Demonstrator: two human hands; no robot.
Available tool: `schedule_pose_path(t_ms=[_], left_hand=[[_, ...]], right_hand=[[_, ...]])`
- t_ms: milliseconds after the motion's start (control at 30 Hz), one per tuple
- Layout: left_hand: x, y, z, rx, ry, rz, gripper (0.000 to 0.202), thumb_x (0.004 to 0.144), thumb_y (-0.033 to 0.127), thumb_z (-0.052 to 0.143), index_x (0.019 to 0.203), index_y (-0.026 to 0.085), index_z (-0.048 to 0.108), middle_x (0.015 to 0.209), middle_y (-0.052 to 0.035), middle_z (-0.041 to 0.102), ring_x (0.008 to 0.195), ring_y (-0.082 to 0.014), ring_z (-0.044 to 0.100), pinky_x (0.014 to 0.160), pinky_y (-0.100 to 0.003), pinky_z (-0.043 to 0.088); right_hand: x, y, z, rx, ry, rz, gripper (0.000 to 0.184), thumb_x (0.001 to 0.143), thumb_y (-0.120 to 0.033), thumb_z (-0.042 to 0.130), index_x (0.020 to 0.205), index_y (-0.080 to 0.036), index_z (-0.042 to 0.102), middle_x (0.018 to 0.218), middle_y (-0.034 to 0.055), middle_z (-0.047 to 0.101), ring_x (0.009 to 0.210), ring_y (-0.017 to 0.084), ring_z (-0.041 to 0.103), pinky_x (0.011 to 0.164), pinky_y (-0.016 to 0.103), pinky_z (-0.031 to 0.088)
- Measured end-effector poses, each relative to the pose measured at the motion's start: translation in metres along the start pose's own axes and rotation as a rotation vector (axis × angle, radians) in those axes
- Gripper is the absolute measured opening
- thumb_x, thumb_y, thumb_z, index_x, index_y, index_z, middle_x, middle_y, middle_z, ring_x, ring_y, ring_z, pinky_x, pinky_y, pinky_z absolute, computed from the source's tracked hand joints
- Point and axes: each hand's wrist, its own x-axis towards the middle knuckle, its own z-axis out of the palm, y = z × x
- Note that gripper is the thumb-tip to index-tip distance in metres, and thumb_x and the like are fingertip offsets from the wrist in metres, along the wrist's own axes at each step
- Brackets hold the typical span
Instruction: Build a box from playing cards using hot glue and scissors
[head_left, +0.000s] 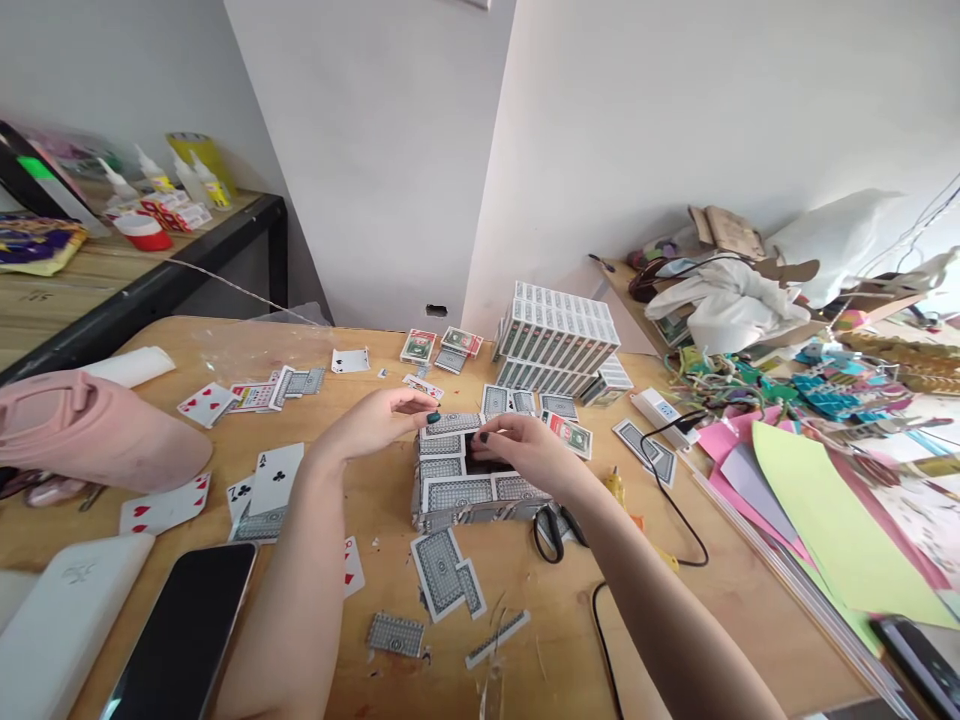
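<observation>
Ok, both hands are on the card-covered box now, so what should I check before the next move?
1. Left hand touching the grey playing-card-covered box at its far top edge: ok.
2. Right hand on the box top, beside its dark opening: ok.
3. Box sitting flat on the light wooden table: ok.
4. Black-handled scissors apart from the box: cannot tell, they lie close at its right corner.
5. Either hand pinching a loose card: cannot tell.
</observation>
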Motion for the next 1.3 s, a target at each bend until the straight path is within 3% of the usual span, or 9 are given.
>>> schedule_pose_path(t_ms=[133,267,467,567,700,933,1133,1300], left_hand=[[0.004,-0.006,0.003,0.019,-0.009,-0.028,0.04,0.067,0.043,0.064,0.101,0.024,0.064,0.104,-0.0054,0.066,0.095,-0.022,0.06,0.081,-0.034,0.046],[0.004,-0.006,0.004,0.072,-0.022,-0.019,0.036,0.07,0.044,0.061,0.099,0.024,0.065,0.1,-0.0041,0.067,0.091,-0.0217,0.061,0.077,-0.032,0.046],[0.001,-0.001,0.002,0.247,0.063,0.011,0.03,0.08,0.039,0.046,0.102,0.028,0.065,0.102,-0.001,0.067,0.089,-0.0198,0.061,0.078,-0.032,0.046],[0.001,0.006,0.008,0.228,0.07,0.104,0.033,0.082,0.038,0.044,0.108,0.029,0.063,0.11,-0.0006,0.065,0.093,-0.0186,0.061,0.08,-0.032,0.047],[0.004,0.016,0.026,0.272,-0.02,0.264,0.029,0.082,0.031,0.045,0.102,0.031,0.066,0.118,0.0027,0.061,0.108,-0.0179,0.054,0.093,-0.033,0.041],[0.009,0.015,0.036,0.324,-0.047,0.25,0.026,0.081,0.029,0.047,0.096,0.032,0.068,0.117,0.0031,0.061,0.109,-0.0187,0.054,0.094,-0.035,0.041],[0.008,0.012,0.03,0.175,-0.037,0.159,0.052,0.078,0.035,0.052,0.129,0.03,0.043,0.121,-0.0018,0.059,0.107,-0.0194,0.056,0.09,-0.033,0.044],[0.008,0.004,0.025,0.246,-0.009,0.071,0.044,0.073,0.043,0.057,0.115,0.029,0.058,0.122,-0.0035,0.058,0.113,-0.0262,0.052,0.095,-0.039,0.039]], right_hand=[[-0.019,0.007,-0.02,-0.026,0.175,-0.154,0.017,0.068,-0.027,0.065,0.081,-0.017,0.061,0.076,0.0036,0.069,0.076,0.018,0.066,0.076,0.032,0.049],[-0.042,0.02,-0.036,0.042,0.337,-0.214,0.026,0.066,-0.038,0.068,0.081,-0.016,0.062,0.072,0.0046,0.069,0.072,0.018,0.066,0.07,0.03,0.049],[-0.073,0.064,-0.06,-0.161,0.624,-0.116,0.038,0.077,-0.051,0.051,0.082,-0.015,0.063,0.052,0.0015,0.06,0.041,0.012,0.051,0.045,0.025,0.041],[-0.079,0.097,-0.066,-0.424,0.746,-0.068,0.033,0.079,-0.047,0.049,0.083,-0.018,0.065,0.061,0.0044,0.065,0.057,0.018,0.06,0.055,0.028,0.046],[-0.079,0.132,-0.063,-0.62,0.678,-0.145,0.025,0.079,-0.037,0.048,0.089,-0.021,0.065,0.086,0.0063,0.067,0.074,0.02,0.063,0.069,0.032,0.049],[-0.07,0.153,-0.056,-0.861,0.646,-0.305,0.027,0.08,-0.024,0.044,0.095,-0.018,0.065,0.101,0.0104,0.063,0.096,0.023,0.057,0.084,0.038,0.047],[-0.056,0.15,-0.056,-0.98,0.599,-0.165,0.033,0.072,-0.014,0.045,0.099,-0.014,0.064,0.099,0.0121,0.063,0.098,0.026,0.054,0.083,0.038,0.046],[-0.057,0.139,-0.058,-0.943,0.612,-0.081,0.025,0.073,-0.019,0.048,0.093,-0.017,0.063,0.093,0.0099,0.062,0.091,0.025,0.056,0.08,0.037,0.045]])
